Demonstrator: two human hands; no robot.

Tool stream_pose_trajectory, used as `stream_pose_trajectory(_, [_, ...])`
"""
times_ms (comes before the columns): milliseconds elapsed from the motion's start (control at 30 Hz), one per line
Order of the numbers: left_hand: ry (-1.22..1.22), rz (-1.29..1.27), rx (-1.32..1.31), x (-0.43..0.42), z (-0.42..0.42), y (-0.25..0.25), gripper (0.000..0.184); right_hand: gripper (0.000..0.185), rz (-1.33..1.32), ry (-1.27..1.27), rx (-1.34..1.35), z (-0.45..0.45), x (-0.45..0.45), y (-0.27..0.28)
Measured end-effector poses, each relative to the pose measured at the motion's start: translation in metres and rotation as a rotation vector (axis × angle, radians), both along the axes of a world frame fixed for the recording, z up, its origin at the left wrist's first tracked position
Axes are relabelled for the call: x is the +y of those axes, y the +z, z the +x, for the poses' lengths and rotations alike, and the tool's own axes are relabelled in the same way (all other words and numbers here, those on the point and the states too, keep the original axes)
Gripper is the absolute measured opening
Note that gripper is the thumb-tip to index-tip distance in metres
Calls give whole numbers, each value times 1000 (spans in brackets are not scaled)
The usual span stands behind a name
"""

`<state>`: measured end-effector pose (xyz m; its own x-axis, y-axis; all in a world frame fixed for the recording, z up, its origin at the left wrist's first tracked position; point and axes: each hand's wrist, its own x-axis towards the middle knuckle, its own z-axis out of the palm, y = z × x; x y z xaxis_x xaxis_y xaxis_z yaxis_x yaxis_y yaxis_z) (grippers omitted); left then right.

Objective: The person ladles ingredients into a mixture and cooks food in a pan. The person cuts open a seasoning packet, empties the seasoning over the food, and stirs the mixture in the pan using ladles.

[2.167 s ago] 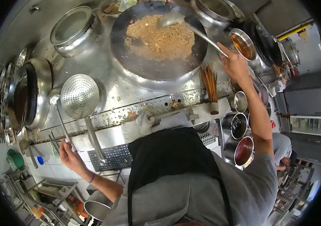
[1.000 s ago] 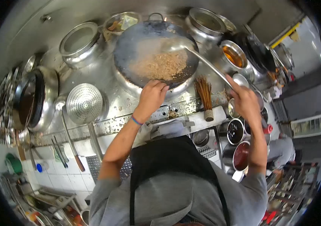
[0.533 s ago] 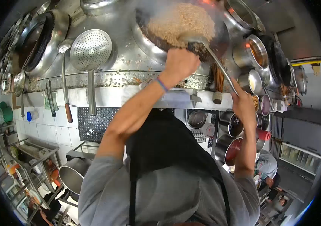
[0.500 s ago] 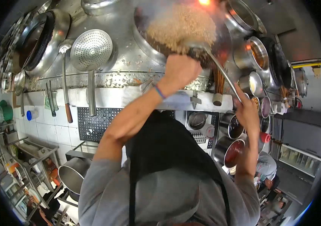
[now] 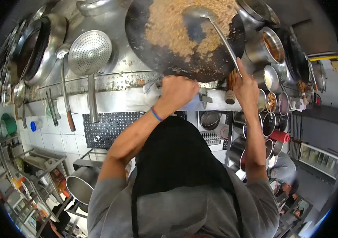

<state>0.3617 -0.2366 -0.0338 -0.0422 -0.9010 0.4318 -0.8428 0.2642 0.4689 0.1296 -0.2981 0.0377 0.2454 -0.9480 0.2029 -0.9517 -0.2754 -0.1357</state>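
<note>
A large dark wok (image 5: pixel 153 59) holds a wide heap of fried rice (image 5: pixel 169 27), some of it spread thin toward the near side. At the wok's near rim my left hand (image 5: pixel 179 92) is closed in a fist; its fingertips are hidden under the hand. My right hand (image 5: pixel 246 90) is wrapped around the handle of a long metal ladle (image 5: pixel 222 36), its index finger stretched along the shaft. The ladle's bowl rests in the rice near the far part of the wok. A white cloth (image 5: pixel 151 88) lies just left of my left hand.
On the left of the steel range lie a perforated strainer (image 5: pixel 90 52) and a wooden-handled ladle (image 5: pixel 63 71). A bamboo brush (image 5: pixel 230 93) stands by my right hand. Several pots, including a steel pot of liquid (image 5: pixel 266 47), crowd the right. A person (image 5: pixel 284 170) is at lower right.
The wok has come back toward me and tips less, with the rice spread lower. My left hand moved nearer my body. The ladle's bowl shifted farther into the wok. The orange flame glow is gone.
</note>
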Motion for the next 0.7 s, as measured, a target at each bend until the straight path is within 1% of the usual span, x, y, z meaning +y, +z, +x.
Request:
stream_pose_trajectory(33, [-5,-17,30,3,1,3,32,55,9,14,-26,-11,5,4])
stream_pose_trajectory(100, [28,-77,22,-24,10,20,28,54,31,61,-76,-39,13,20])
stream_pose_trajectory(133, [36,-103,55,-42,13,22,25,55,40,55,-28,-51,17,35])
stream_pose_trajectory(200, [53,-5,1,-64,14,32,28,55,10,29,92,-69,23,74])
stream_pose_trajectory(267, [45,79,-18,-79,16,38,30,54,-29,-54,229,-72,36,111])
stream_pose_trajectory(333, [38,71,-38,-94,19,26,30,53,-78,-116,331,-70,44,139])
stream_pose_trajectory(433, [35,17,-43,-116,23,-2,30,54,-78,-163,457,-67,39,138])
stream_pose_trajectory(467, [33,-12,-37,-123,22,-9,30,56,-55,-148,502,-57,31,130])
stream_pose_trajectory(500, [34,-11,-43,-126,21,-8,31,57,28,-170,508,-48,19,115])
stream_pose_trajectory(533, [34,-6,-49,-126,20,-8,33,62,37,-136,485,-44,-1,85])
stream_pose_trajectory(567, [37,-2,-57,-126,20,-8,34,63,210,-213,444,-18,-19,70])
stream_pose_trajectory(633, [-7,-88,-20,-125,20,-11,37,61,303,-206,103,-8,-54,17])
stream_pose_trajectory(700, [-76,-162,52,-122,25,-10,37,57,129,21,-303,-23,-75,-44])
